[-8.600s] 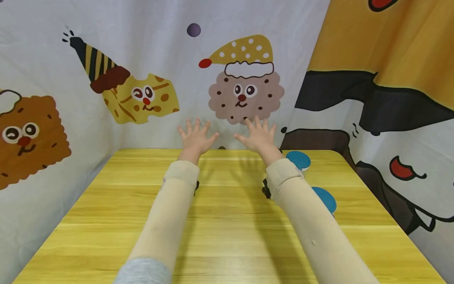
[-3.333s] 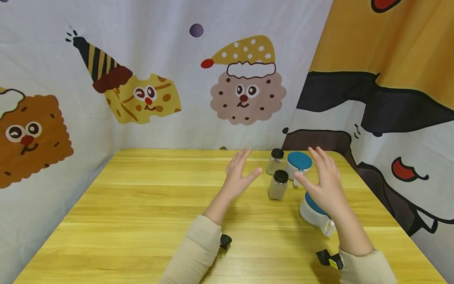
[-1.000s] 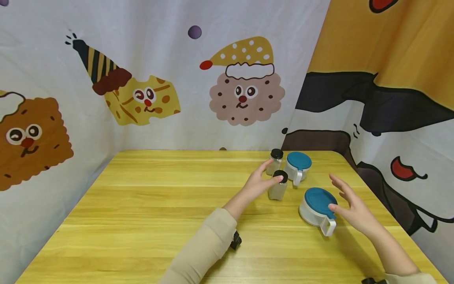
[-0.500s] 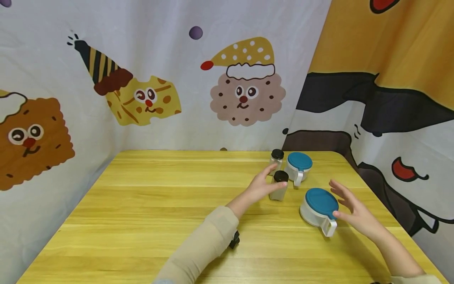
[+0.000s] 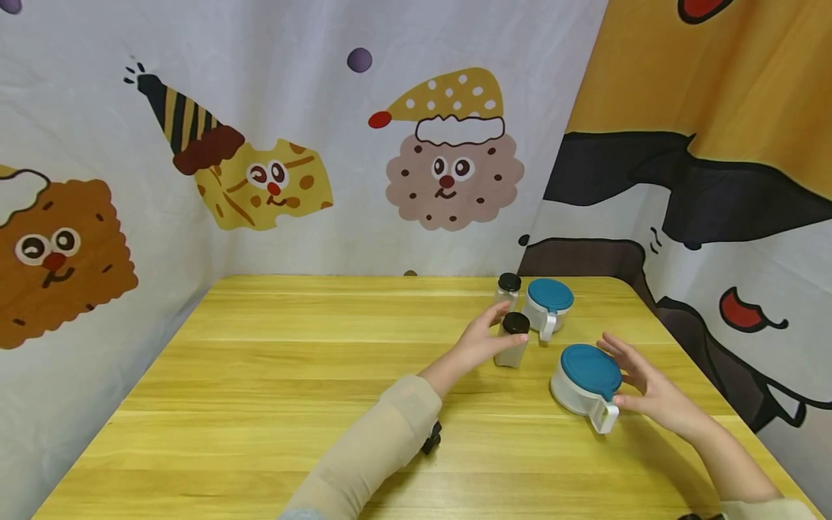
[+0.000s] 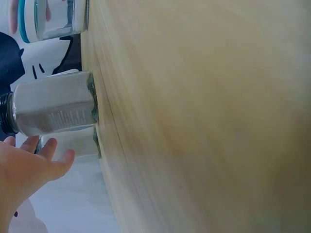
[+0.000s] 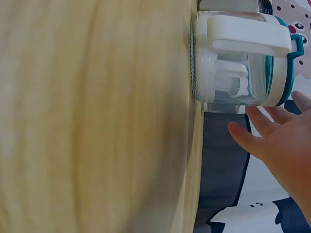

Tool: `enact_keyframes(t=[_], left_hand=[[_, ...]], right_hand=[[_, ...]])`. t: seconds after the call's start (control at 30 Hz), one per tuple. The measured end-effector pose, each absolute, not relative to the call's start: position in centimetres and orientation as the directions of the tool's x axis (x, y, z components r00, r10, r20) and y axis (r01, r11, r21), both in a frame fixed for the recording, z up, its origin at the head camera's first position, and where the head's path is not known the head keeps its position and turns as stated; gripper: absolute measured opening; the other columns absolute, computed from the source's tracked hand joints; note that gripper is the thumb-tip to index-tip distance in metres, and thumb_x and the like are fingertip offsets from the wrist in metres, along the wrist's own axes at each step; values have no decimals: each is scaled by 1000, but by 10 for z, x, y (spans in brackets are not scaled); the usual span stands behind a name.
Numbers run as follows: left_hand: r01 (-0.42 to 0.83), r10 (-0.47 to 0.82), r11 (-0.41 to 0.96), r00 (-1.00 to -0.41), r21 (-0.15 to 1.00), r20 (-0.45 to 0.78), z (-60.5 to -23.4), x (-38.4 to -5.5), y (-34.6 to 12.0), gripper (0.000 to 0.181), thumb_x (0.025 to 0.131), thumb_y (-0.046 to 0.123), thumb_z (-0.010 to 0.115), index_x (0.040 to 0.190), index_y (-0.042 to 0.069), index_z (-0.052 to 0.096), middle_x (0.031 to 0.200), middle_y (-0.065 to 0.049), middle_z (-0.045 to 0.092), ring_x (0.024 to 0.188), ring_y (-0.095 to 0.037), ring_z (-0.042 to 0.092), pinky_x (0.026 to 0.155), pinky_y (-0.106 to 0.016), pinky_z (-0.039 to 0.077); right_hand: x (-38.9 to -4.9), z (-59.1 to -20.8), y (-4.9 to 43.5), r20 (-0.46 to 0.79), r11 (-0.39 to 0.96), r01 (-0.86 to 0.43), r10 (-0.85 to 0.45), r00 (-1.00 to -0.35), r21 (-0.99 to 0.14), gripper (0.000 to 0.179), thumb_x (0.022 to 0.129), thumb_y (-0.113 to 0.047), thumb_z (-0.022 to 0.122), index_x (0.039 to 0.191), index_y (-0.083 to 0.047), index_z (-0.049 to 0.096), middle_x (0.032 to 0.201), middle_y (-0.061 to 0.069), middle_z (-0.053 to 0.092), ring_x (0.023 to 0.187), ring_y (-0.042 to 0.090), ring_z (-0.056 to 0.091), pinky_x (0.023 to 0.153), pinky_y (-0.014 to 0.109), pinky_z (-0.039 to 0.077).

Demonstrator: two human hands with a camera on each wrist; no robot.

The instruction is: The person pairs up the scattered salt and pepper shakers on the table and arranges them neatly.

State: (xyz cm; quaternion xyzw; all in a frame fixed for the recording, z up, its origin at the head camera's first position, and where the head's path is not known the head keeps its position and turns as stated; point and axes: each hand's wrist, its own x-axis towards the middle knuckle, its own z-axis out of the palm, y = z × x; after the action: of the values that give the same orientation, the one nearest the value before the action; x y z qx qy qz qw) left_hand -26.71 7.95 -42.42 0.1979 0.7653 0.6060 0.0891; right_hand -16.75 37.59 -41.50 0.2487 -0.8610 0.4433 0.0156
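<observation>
My left hand (image 5: 477,342) reaches beside the nearer glass spice jar (image 5: 510,354), which has a black lid. Its thumb overlaps that lid in the head view, and its fingers stretch behind; in the left wrist view the spread fingertips (image 6: 50,145) lie alongside the jar. Close to the right side of the nearer blue-lidded glass canister (image 5: 575,393) is my right hand (image 5: 653,386), fingers spread and slightly bent. The right wrist view shows its fingertips (image 7: 260,114) right at the canister's side and its white handle (image 7: 248,35). Both containers stand upright.
A second black-lidded spice jar (image 5: 509,283) stands behind the first, partly hidden by the left fingers. Beside it is another blue-lidded canister (image 5: 549,296) with a white handle. The wooden table (image 5: 273,390) ends at a cartoon-printed curtain (image 5: 357,144).
Both hands came back from reaching toward the curtain and moved right to the containers. Lately the right hand has closed in on the nearer canister; the left has shifted slightly right.
</observation>
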Motion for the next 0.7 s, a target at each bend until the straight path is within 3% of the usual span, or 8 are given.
enact_keyframes(t=[0.1, 0.33, 0.7], left_hand=[[184, 402, 188, -911, 965, 95, -424, -268, 81, 75, 84, 37, 74, 148, 22, 38, 141, 13, 44, 130, -15, 40, 104, -42, 36], [167, 389, 203, -918, 965, 77, -424, -268, 81, 73, 83, 41, 74, 146, 25, 40, 139, 12, 46, 129, -16, 42, 102, -37, 38], [164, 376, 177, -923, 971, 87, -424, -269, 87, 68, 84, 31, 76, 144, 21, 44, 139, 12, 46, 128, -17, 42, 104, -38, 36]], right_hand=[[-169, -416, 378, 215, 479, -426, -434, -875, -768, 87, 85, 4, 64, 155, -15, 15, 151, 16, 29, 126, -7, 33, 90, 15, 36], [-172, -418, 381, 186, 460, -417, -467, -864, -784, 90, 82, 6, 66, 154, -8, 13, 147, -20, 27, 126, -10, 31, 89, 18, 40], [-177, -419, 383, 168, 423, -405, -495, -852, -811, 94, 79, 5, 69, 153, -4, 12, 150, -19, 21, 125, -8, 33, 90, 19, 40]])
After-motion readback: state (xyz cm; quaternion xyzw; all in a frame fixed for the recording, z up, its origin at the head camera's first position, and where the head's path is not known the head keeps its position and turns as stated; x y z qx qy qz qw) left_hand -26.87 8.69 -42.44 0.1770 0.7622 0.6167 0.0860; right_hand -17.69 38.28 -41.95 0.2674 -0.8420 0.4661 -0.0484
